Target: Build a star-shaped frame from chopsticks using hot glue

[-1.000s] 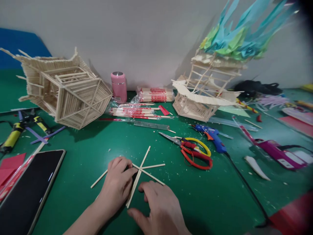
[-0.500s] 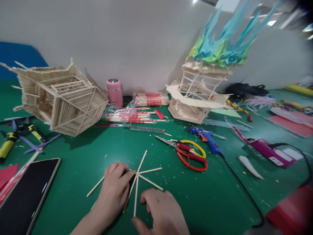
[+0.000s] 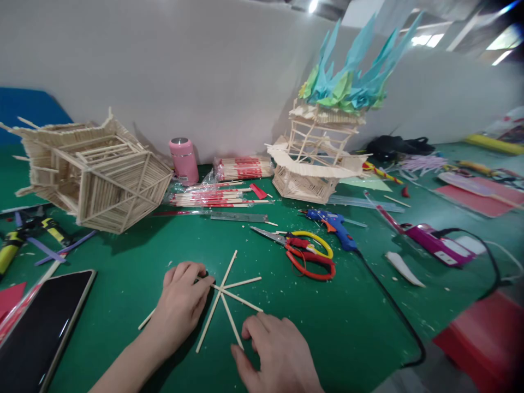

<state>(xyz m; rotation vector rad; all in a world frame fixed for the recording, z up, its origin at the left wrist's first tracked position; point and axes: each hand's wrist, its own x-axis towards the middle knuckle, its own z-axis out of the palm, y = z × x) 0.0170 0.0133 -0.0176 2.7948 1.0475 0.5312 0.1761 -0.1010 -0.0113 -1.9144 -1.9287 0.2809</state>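
On the green table, thin wooden sticks point(image 3: 242, 282) form a star, crossing near a common centre. My left hand point(image 3: 180, 300) lies at the star's left, its fingers curled together over a stick near the centre and hiding part of it. Below right of the star is my right hand point(image 3: 278, 349), thumb and index finger apart, with the thumb touching the outer end of a lower stick point(image 3: 232, 321). Scissors point(image 3: 303, 251) with red and yellow handles lie above right.
Two stick models, one lying at left point(image 3: 118, 185) and one upright point(image 3: 311, 169) with paper spikes, stand behind. Around them are a pink flask point(image 3: 184, 164), bundled sticks point(image 3: 244, 168), a blue glue gun point(image 3: 338, 229), a phone point(image 3: 45, 327) and a magenta device point(image 3: 440, 244).
The outer end of the lower stick has swung right, widening its gap from the neighbouring stick. My right thumb has moved up to it. The whole view has shifted slightly.
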